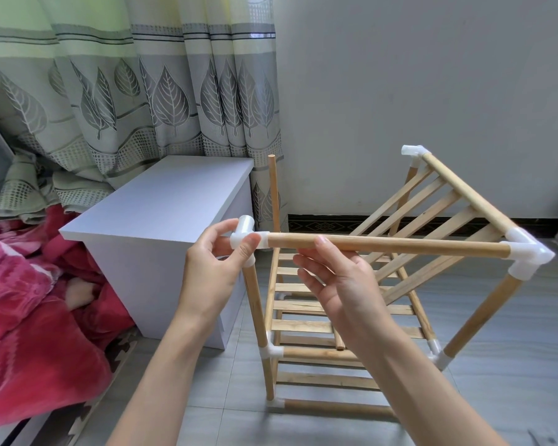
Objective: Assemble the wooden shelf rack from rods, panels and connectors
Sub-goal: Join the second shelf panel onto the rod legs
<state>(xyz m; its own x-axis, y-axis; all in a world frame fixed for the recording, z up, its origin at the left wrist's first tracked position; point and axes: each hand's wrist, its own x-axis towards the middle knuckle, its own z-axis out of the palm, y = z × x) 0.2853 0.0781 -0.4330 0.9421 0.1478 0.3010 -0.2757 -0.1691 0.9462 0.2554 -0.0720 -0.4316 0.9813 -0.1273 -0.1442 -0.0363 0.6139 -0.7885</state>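
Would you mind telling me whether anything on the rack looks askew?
Yes: the top slatted panel sits tilted, its far-left edge unsupported; the back-left rod stands bare, with no connector on top.

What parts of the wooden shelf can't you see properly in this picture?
All in the head view:
- Joint between the white connector and the upright rod under it: the left hand pinching the connector covers it.
- Part of the lower slats: behind the right hand.
- Far left corner of the tilted top panel: behind the front rod.
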